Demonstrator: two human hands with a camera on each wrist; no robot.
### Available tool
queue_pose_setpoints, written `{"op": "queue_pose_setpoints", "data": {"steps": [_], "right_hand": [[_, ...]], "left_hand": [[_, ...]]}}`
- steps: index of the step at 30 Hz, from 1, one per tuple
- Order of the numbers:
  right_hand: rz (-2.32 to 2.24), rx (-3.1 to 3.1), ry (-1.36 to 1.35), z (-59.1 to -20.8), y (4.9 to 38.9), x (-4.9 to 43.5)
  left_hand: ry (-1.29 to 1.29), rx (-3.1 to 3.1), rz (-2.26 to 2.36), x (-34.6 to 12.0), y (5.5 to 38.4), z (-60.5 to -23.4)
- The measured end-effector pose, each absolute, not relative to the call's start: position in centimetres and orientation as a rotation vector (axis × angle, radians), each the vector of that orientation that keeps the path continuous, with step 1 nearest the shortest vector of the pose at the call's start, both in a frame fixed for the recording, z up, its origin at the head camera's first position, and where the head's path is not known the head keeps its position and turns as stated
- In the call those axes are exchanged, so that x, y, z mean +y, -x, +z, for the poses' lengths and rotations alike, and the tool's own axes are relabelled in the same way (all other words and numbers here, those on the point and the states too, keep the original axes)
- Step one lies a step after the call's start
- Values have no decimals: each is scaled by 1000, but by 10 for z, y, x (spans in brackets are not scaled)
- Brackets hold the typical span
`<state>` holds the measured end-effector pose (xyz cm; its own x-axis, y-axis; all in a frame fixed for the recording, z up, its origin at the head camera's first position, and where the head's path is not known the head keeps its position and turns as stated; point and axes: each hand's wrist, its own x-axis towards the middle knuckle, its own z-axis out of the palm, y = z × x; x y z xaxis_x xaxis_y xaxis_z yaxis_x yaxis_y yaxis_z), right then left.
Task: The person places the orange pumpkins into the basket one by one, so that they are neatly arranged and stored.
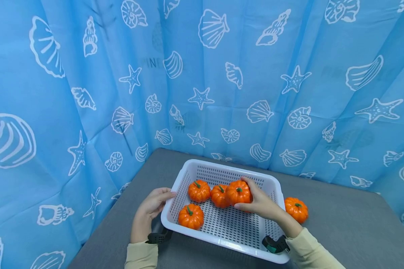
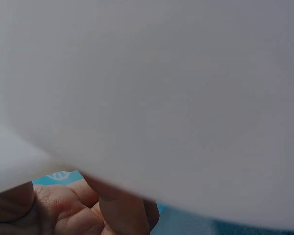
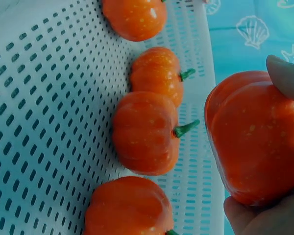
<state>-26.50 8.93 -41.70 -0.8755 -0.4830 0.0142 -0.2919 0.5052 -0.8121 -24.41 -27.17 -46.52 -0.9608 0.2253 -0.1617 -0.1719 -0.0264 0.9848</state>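
Note:
A white perforated plastic basket (image 1: 229,241) stands on the table with several small orange pumpkins inside. My left hand (image 1: 156,201) grips its left rim, thumb on top; the left wrist view is mostly filled by the blurred basket wall (image 2: 152,98). My right hand (image 1: 257,201) holds a pumpkin (image 1: 238,192) over the basket, fingers and thumb around its sides. In the right wrist view this held pumpkin (image 3: 255,139) appears beside a row of others, including a green-stemmed pumpkin (image 3: 144,132). At the basket's left lie one pumpkin (image 1: 199,191) and another pumpkin (image 1: 190,216) nearer me.
Outside the basket, a further pumpkin (image 1: 296,210) sits on the grey table (image 1: 350,224), close to the right wall and behind my right forearm. A blue curtain (image 1: 202,74) with white shell and starfish prints hangs along the table's back and left side.

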Motion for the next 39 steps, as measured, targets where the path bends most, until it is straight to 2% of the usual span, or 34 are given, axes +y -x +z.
{"op": "queue_pose_setpoints", "data": {"steps": [39], "right_hand": [[-897, 2335, 851, -427, 268, 56]], "left_hand": [[-45, 1988, 2082, -271, 246, -466]]}}
